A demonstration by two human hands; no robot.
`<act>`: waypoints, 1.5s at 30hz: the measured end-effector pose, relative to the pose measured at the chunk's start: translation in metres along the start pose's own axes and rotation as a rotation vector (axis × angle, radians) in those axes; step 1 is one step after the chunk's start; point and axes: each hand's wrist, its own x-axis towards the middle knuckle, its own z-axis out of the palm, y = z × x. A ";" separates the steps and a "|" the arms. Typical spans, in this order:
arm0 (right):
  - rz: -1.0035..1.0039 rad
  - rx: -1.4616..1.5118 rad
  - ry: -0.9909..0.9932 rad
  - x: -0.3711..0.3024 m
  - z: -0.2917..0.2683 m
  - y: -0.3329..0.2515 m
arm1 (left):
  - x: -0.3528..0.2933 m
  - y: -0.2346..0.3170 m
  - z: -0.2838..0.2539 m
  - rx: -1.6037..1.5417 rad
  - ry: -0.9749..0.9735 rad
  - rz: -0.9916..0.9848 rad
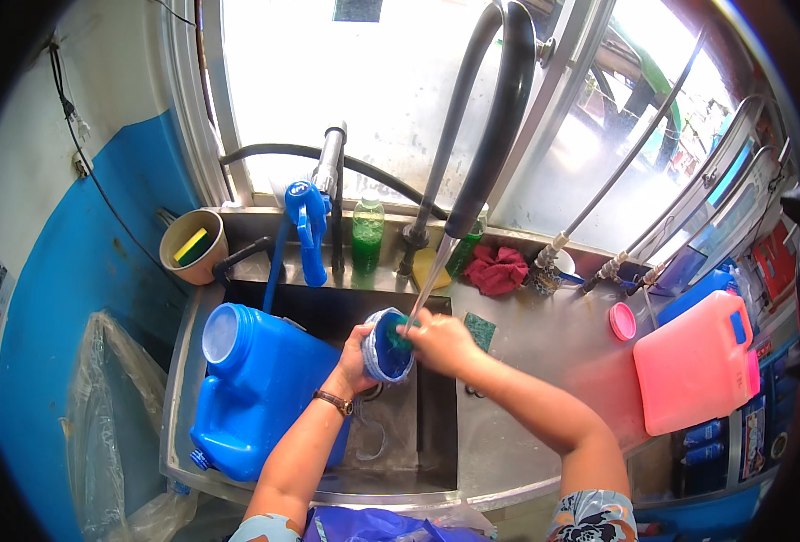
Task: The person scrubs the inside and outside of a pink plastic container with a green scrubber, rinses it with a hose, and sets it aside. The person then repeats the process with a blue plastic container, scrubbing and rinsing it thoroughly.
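Observation:
My left hand (355, 361) grips a round blue lid (389, 358) by its pale ribbed rim, holding it tilted over the steel sink (436, 434). Pressed into the lid's hollow is a green scrubbing pad (402, 331), mostly covered by the fingers of my right hand (443, 343), which are closed on it. A thin stream of water (429, 285) runs from the black hose faucet (490, 135) down to the right hand and lid. Left of my left hand, a large blue water jug (282, 384) leans in the sink with its mouth uncovered.
A pink jug (693, 370) and a pink cap (623, 321) stand on the right counter. Another green pad (479, 331) lies beside the sink. Along the back are a red cloth (496, 269), a green bottle (368, 239), a blue-handled dispenser (307, 226) and a pot (210, 264) holding a sponge.

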 end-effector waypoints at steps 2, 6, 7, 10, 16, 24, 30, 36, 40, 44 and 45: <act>-0.096 0.194 -0.032 -0.003 0.000 -0.001 | 0.001 -0.002 0.000 0.007 -0.042 0.059; 0.007 0.225 0.161 -0.010 0.002 0.000 | 0.004 -0.010 0.003 -0.143 0.061 -0.118; 0.084 0.135 0.205 -0.013 0.003 0.000 | 0.004 -0.010 0.004 -0.009 0.056 -0.043; 0.032 0.347 -0.055 -0.026 0.010 -0.002 | 0.004 -0.010 0.008 0.049 0.022 -0.036; 0.239 0.371 0.073 -0.042 0.019 -0.001 | 0.004 -0.022 0.019 -0.041 0.042 -0.024; 0.283 0.432 0.057 -0.049 0.008 -0.009 | 0.001 -0.019 0.025 -0.046 0.015 -0.023; 0.467 0.604 0.360 -0.045 0.008 -0.007 | -0.002 -0.026 0.042 -0.060 0.031 -0.066; 0.709 0.608 0.659 -0.113 0.037 -0.002 | -0.015 -0.004 0.034 -0.227 -0.188 -0.026; 1.121 0.433 0.114 -0.177 0.056 -0.001 | -0.021 -0.010 0.017 -0.229 -0.187 -0.106; 1.015 0.173 0.115 -0.168 0.064 -0.013 | 0.007 -0.038 0.002 -0.017 0.086 0.036; 0.942 0.151 0.218 -0.154 0.064 -0.019 | 0.014 -0.044 -0.001 0.075 0.127 0.044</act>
